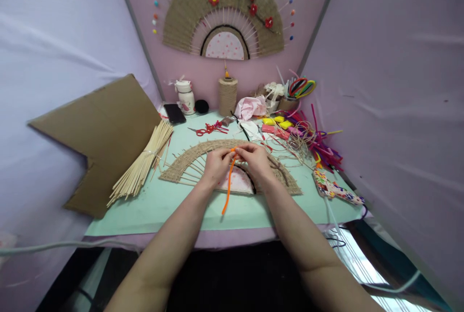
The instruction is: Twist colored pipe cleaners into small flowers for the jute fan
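Note:
An orange pipe cleaner (229,186) is pinched at its upper end between my two hands, and its long tail hangs down toward the table's front. My left hand (216,164) closes thumb and fingers on it from the left. From the right, my right hand (253,157) pinches it too, the fingertips of both hands almost meeting. Beneath them lies a fan of woven twine on thin sticks (192,156), with a pink-dotted half circle (237,181) edged in black at its base. My hands hide the fan's middle.
Bundled bamboo sticks (143,162) and a cardboard sheet (105,133) lie at left. Red scissors (199,131), a twine spool (227,97) and a white bottle (185,97) are behind. Coloured pipe cleaners (322,145) and a patterned glue gun (335,189) lie right. A finished fan (181,17) hangs on the wall.

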The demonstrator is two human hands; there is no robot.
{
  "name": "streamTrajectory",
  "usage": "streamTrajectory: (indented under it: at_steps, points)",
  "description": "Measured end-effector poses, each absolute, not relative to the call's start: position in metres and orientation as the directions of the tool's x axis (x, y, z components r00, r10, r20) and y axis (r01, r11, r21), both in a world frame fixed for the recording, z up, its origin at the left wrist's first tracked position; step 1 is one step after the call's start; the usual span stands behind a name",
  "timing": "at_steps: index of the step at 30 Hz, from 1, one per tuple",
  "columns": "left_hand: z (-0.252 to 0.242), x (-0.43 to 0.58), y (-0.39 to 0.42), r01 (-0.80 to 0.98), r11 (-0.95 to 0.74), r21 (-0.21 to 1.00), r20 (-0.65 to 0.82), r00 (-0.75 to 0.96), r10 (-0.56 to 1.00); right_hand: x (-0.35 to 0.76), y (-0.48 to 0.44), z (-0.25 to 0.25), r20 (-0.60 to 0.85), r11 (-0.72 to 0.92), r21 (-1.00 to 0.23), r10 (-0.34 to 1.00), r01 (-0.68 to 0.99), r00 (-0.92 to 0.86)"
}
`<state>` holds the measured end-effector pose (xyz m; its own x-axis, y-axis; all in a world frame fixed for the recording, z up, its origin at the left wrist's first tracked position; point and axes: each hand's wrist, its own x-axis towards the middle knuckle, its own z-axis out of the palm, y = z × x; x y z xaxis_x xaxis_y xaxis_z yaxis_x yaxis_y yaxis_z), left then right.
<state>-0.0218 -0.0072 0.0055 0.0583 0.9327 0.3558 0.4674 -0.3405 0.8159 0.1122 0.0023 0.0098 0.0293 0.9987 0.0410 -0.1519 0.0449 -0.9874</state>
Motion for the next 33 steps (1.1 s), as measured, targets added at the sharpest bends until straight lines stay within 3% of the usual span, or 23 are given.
streamTrajectory:
  at_steps: [3, 7, 13, 18, 21, 26, 29, 33]
  points:
    - [0.004, -0.022, -0.007, 0.442, -0.281, 0.852, 0.293, 0.043, 0.955, 0.114, 0.003, 0.008, 0.091, 0.094, -0.993, 0.995, -0.065, 0.041]
    - [0.003, -0.021, -0.008, 0.334, -0.21, 0.919, 0.214, 0.026, 0.976, 0.114, 0.007, 0.002, 0.056, 0.062, -0.987, 0.997, -0.145, 0.047]
    - [0.002, -0.012, -0.009, -0.07, -0.069, 0.995, 0.069, -0.012, 0.998, 0.106, 0.007, -0.003, -0.055, -0.055, -0.926, 0.998, -0.373, -0.01]
    - [0.003, -0.01, -0.008, -0.243, 0.039, 0.969, -0.048, -0.029, 0.998, 0.101, 0.006, -0.006, 0.018, 0.039, -0.955, 0.997, -0.292, 0.074]
    - [0.003, -0.015, -0.006, -0.241, 0.055, 0.969, -0.055, 0.005, 0.998, 0.103, 0.005, -0.006, 0.199, 0.207, -0.976, 0.974, -0.067, 0.108]
    - [0.002, -0.022, -0.003, -0.093, 0.015, 0.996, -0.012, 0.036, 0.999, 0.109, 0.003, 0.0, 0.44, 0.406, -0.871, 0.895, 0.276, 0.073]
    - [0.003, -0.024, -0.001, 0.113, -0.076, 0.991, 0.08, -0.025, 0.996, 0.111, 0.002, 0.003, 0.48, 0.444, -0.824, 0.877, 0.352, 0.018]
    - [0.002, -0.026, 0.001, 0.316, -0.195, 0.929, 0.217, -0.035, 0.976, 0.115, 0.003, 0.005, 0.422, 0.408, -0.845, 0.906, 0.346, -0.037]
